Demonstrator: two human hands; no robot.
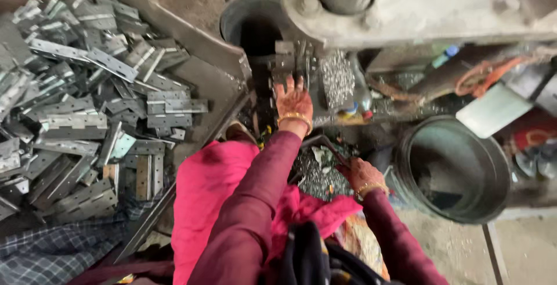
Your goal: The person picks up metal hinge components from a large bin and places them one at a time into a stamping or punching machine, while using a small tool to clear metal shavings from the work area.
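Head view: my left hand (295, 100) stretches far forward, fingers spread open and flat on a metal hinge (284, 63) lying on the bed of the press (406, 6). My right hand (361, 175) is nearer and lower, fingers curled over a tray of small metal scraps (316, 172); I cannot tell whether it grips anything. To the left, a big pile of hinges (81, 99) fills a metal sheet. To the right stands a dark round bucket (458, 169).

One heap of metal hinges (87, 105), too many to count; two dark round bins (458, 169); two hands (295, 100).
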